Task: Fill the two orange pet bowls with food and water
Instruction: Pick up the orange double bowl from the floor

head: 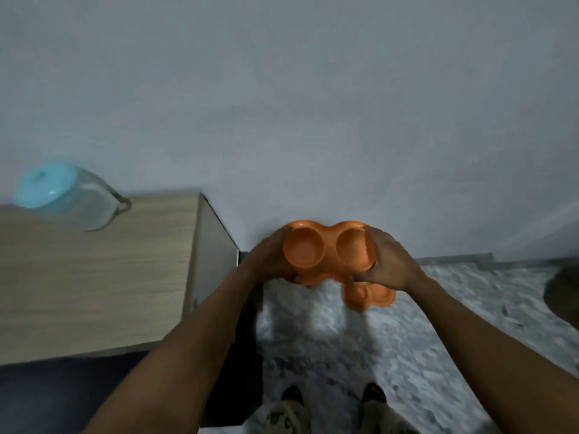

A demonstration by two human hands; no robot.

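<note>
Nearest, two bare forearms reach out over the shoes. At far left a clear jug with a blue lid stands on a pale wood table against the wall; what it holds I cannot tell through the blur. Right of the table, the left hand curls round the left end of an orange twin bowl, held up in the air near the wall, and the right hand grips its right end. Both hollows look dry and bare. Just below the right hand is a second orange bowl; whether it hangs from that hand or lies on the speckled grey floor is unclear. No food shows, so the filling seems not yet begun: both food and water are left. A dark shape sits at far right.
</note>
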